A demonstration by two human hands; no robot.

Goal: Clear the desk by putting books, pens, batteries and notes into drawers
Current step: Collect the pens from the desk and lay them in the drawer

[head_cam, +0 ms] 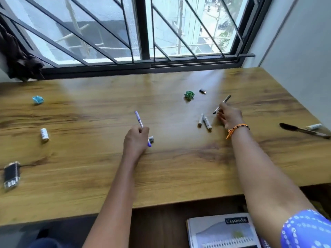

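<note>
Fingers, left hand: curled round a purple pen, whose tip points to the upper left of the frame; its lower end shows below the fist.
Fingers, right hand: pinching a dark pen near its lower end; the pen slants up to the right, and the other fingers are spread loosely toward the tabletop.
Pens, count: three in view, namely the purple one, the dark one, and a black pen lying flat at the right edge of the frame.
Batteries, count: five loose white cylinders. Two of them lie side by side just left of the right hand, one lies just beside the left hand's knuckles, one lies alone at centre left, and one lies just beyond the black pen at far right.
Crumpled notes, count: two, a blue ball at upper left and a green ball above the paired batteries.
Small dark item: right of the green ball, too small to name.
Battery pack: dark, in clear wrap, at the lower left edge.
Notebook: one, marked "classmate", below the tabletop's near edge at bottom right.
Wrist band: orange and black thread on the right wrist.
Window: barred, along the top of the frame.
</note>
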